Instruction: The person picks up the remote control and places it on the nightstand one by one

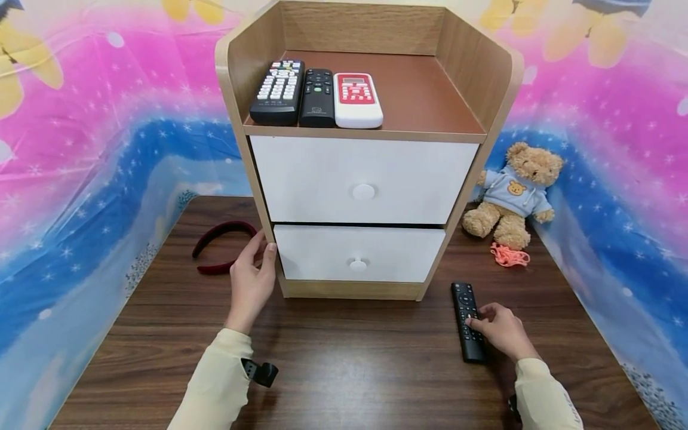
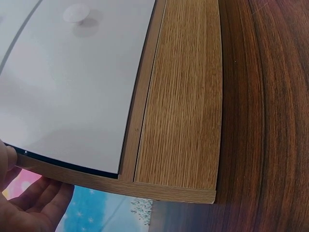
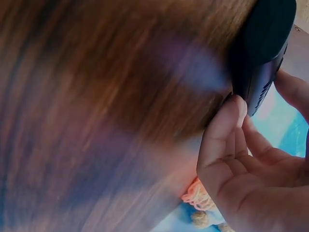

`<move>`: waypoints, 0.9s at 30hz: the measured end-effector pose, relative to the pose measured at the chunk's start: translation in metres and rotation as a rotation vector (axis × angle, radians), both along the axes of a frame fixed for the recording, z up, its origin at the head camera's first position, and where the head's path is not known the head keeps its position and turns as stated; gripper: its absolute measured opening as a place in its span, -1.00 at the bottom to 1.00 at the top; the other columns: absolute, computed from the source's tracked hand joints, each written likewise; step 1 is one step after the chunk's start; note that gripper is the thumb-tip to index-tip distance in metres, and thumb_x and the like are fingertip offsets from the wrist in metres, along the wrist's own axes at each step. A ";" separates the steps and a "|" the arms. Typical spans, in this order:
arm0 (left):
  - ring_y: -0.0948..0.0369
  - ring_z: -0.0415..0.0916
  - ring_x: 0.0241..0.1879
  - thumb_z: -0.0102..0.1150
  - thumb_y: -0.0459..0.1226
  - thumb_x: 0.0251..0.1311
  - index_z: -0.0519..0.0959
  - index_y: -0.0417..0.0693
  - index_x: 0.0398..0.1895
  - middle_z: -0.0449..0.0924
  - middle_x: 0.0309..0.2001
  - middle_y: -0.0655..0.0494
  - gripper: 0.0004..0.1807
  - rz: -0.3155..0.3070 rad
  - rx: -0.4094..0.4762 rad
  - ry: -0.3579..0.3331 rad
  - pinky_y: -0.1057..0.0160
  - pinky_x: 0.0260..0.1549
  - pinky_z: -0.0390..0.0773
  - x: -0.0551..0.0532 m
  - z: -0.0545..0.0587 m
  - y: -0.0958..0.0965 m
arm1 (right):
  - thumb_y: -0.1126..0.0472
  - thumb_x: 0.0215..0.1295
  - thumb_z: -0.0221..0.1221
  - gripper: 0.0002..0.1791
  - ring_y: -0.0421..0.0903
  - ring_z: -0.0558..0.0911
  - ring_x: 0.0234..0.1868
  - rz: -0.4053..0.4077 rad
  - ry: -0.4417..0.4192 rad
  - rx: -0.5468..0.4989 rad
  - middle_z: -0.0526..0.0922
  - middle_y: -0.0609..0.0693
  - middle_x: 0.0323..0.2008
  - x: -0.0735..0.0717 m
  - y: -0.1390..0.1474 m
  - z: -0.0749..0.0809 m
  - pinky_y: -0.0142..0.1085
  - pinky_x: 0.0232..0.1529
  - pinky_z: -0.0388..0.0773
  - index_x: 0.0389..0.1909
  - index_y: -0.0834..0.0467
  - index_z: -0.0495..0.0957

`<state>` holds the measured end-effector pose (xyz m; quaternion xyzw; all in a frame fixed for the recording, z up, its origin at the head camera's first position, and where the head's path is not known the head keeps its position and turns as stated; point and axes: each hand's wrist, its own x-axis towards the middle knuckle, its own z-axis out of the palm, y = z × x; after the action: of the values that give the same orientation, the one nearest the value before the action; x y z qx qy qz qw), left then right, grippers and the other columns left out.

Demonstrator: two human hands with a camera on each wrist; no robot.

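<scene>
A small wooden cabinet point(image 1: 352, 291) with two white drawers stands in the middle in the head view. My left hand point(image 1: 251, 280) holds the front edge of its left side panel point(image 2: 96, 180), thumb at the front and fingers behind. Level with the cabinet's foot on the right, my right hand point(image 1: 502, 328) pinches a black remote control point(image 1: 469, 322). Its thumb lies over the buttons and the other fingers are at the near long edge. In the right wrist view the remote's end point(image 3: 270, 29) shows above the fingertips point(image 3: 236, 104).
On the cabinet's top lie a large black remote point(image 1: 278, 92), a slimmer black remote point(image 1: 318, 98) and a white-and-red remote point(image 1: 357, 101). A dark red headband point(image 1: 215, 270) lies left of the cabinet. Right of it sit a teddy bear point(image 1: 516, 188) and coral yarn point(image 1: 509, 255).
</scene>
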<state>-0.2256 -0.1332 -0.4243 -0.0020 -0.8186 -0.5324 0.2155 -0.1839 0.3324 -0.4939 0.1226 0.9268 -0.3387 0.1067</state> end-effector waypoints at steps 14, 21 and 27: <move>-0.04 0.54 0.08 0.03 -0.21 0.48 0.37 -0.20 0.41 0.56 0.11 -0.23 -0.50 -0.008 0.007 0.003 -0.07 0.07 0.54 0.000 0.000 -0.001 | 0.05 0.29 0.27 -0.41 -0.02 0.58 -0.30 -0.064 -0.050 -0.080 0.63 0.25 -0.20 0.000 -0.008 0.002 -0.23 -0.36 0.54 0.09 0.49 0.47; -0.06 0.53 0.10 0.02 -0.19 0.49 0.35 -0.20 0.42 0.54 0.14 -0.24 -0.48 -0.015 0.004 -0.005 -0.09 0.09 0.53 0.001 0.000 -0.001 | 0.09 0.35 0.22 -0.45 -0.04 0.57 -0.33 -0.067 -0.015 -0.119 0.61 0.27 -0.16 0.004 -0.009 0.004 -0.24 -0.37 0.54 0.11 0.48 0.43; -0.07 0.52 0.10 0.01 -0.18 0.49 0.34 -0.21 0.42 0.53 0.14 -0.25 -0.48 -0.016 0.004 -0.010 -0.09 0.10 0.52 0.002 0.000 -0.001 | 0.14 0.37 0.20 -0.42 -0.02 0.66 -0.25 -0.078 0.004 -0.173 0.58 0.35 -0.07 0.008 -0.007 0.004 -0.13 -0.26 0.65 0.21 0.49 0.35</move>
<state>-0.2231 -0.1342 -0.4239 -0.0056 -0.8187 -0.5357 0.2069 -0.1762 0.3250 -0.4898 0.1483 0.8887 -0.4218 0.1016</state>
